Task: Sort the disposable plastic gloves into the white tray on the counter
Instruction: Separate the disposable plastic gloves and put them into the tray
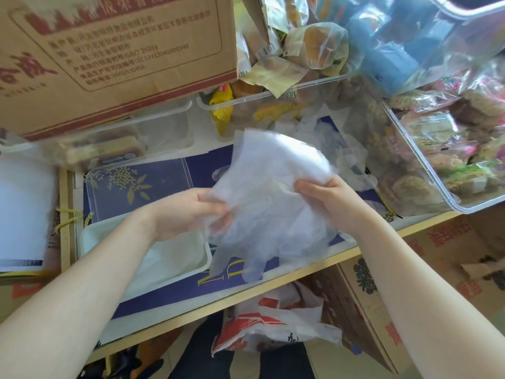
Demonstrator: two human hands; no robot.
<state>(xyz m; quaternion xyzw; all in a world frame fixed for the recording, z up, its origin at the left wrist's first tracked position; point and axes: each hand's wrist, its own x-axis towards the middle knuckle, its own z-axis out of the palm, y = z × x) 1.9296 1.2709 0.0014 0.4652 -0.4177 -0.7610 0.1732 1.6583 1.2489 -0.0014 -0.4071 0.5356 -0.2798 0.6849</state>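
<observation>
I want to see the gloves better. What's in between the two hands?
In the head view, a bunch of thin clear plastic gloves stretches between the left hand and right hand; each hand pinches an edge.

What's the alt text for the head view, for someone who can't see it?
Both hands, left hand and right hand, grip a bunch of clear disposable gloves above a counter, just right of a white tray. More loose gloves lie behind, among clear bins of packaged snacks.
</observation>
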